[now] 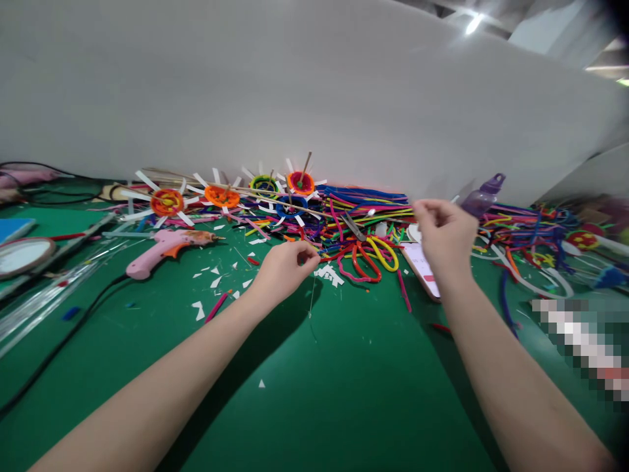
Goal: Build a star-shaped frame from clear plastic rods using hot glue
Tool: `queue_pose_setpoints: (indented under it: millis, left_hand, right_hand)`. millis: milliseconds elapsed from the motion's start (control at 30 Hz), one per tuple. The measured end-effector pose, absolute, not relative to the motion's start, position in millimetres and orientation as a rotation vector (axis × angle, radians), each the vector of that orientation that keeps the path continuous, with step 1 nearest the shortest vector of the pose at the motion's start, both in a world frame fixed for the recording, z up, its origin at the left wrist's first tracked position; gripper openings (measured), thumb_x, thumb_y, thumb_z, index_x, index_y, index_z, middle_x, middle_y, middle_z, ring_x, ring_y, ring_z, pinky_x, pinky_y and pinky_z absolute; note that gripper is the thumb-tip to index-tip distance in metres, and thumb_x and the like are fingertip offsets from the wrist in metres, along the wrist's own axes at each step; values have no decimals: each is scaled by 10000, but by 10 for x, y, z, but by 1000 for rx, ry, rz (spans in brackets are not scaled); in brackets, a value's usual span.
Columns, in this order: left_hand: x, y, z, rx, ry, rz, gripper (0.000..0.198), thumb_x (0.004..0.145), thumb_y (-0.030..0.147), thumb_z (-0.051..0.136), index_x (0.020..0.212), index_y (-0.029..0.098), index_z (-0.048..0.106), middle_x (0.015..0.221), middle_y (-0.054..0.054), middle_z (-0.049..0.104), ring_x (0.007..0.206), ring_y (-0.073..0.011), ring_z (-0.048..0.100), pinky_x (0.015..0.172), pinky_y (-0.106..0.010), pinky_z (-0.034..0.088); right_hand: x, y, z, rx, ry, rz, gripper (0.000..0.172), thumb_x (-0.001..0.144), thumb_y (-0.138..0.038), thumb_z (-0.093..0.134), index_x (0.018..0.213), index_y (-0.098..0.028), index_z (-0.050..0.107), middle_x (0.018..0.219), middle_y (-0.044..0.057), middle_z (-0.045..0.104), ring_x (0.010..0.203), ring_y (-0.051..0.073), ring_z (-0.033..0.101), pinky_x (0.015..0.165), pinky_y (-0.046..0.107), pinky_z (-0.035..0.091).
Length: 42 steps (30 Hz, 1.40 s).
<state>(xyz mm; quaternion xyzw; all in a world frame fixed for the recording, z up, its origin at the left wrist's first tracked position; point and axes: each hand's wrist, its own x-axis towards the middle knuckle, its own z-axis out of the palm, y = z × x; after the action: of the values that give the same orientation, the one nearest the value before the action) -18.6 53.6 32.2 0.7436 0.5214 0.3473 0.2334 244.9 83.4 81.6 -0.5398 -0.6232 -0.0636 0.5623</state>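
Note:
My left hand [289, 269] is closed in a pinch above the green table. A thin clear strand [312, 294] hangs from its fingertips. My right hand [446, 233] is raised higher, its fingers pinched together; whatever lies between them is too small to make out. Between the hands lie scissors [367, 257] with red and yellow handles, blades pointing away. Small white paper scraps [330, 274] are scattered just beside and below my left fingertips. Partly behind my right hand is a phone [421, 270] with a lit screen.
A pink glue gun [164, 251] with a black cord lies at left. Along the wall rest colourful round pieces with white strips [168, 202] and bundled pipe cleaners [366, 195]. A purple bottle [484, 195] stands behind my right hand. A roll of tape [24, 257] sits far left.

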Motion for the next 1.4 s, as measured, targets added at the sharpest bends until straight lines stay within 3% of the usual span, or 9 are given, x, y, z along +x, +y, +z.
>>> queue_pose_setpoints:
  millis: [167, 367, 1033, 1200, 1400]
  left_hand:
    - [-184, 528, 305, 2048, 1444, 959, 141, 777, 278, 535, 727, 199, 640, 681, -9, 666, 569, -115, 536, 549, -263, 376]
    - [-191, 537, 292, 2037, 1463, 951, 146, 781, 288, 538, 752, 197, 648, 710, -12, 671, 592, -120, 544, 559, -266, 382]
    - [-219, 527, 322, 2115, 1540, 879, 173, 803, 343, 555, 782, 206, 659, 738, -16, 674, 621, -136, 547, 607, -284, 378]
    - [-218, 466, 397, 2421, 1660, 1155, 201, 879, 353, 482, 849, 195, 601, 794, -12, 650, 677, -135, 541, 683, -310, 336]
    - [-248, 447, 471, 2736, 1694, 1352, 201, 861, 331, 531, 1018, 217, 583, 908, -40, 635, 803, -175, 569, 721, -330, 319]
  right_hand:
    - [1958, 698, 535, -1198, -1471, 51, 231, 834, -367, 566, 877, -162, 665, 631, 0, 560, 542, 105, 460, 522, 246, 386]
    - [1695, 651, 457, -1121, -1461, 186, 205, 840, -359, 565, 862, -177, 658, 649, 1, 560, 549, 105, 460, 537, 249, 401]
    - [1712, 680, 300, -1137, -1449, 106, 207, 866, -362, 528, 910, -194, 639, 734, 13, 608, 600, 117, 521, 600, 273, 464]
    - [1691, 617, 425, -1082, -1549, 66, 173, 874, -331, 526, 892, -199, 637, 788, 29, 636, 663, 132, 560, 623, 274, 468]
    - [1687, 533, 552, -996, -1749, -171, 132, 879, -289, 528, 888, -225, 643, 716, 19, 610, 602, 133, 507, 615, 282, 437]
